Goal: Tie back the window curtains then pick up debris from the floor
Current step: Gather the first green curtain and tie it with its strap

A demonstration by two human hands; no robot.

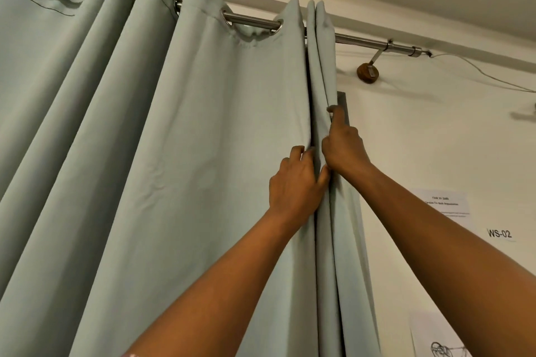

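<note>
- Curtain (179,153): a pale green fabric panel is hanging by metal rings from a steel rod (365,39) near the ceiling, covering the left and middle of the view and falling in broad vertical folds.
- Right edge of the curtain: several narrow pleats are lying bunched together just beside the wall (435,139), below the point where the rod is running on bare toward its bracket (368,72).
- Left hand (294,185): it is reaching up from below and gripping a pleat, with the fingers (295,152) curling over the fold and the thumb pressing against it from the right.
- Right hand (343,148): it is sitting just above and touching the left hand, pinching the outermost pleats, with one finger extending upward along the fabric edge.
- Both forearms are rising diagonally from the lower edge of the view.
- Wall at right: a printed sheet (442,206), a label (499,233) reading "WS-02", and a second paper (435,336) with a drawing are hanging there; a thin cable (478,69) is trailing from the rod's end.
</note>
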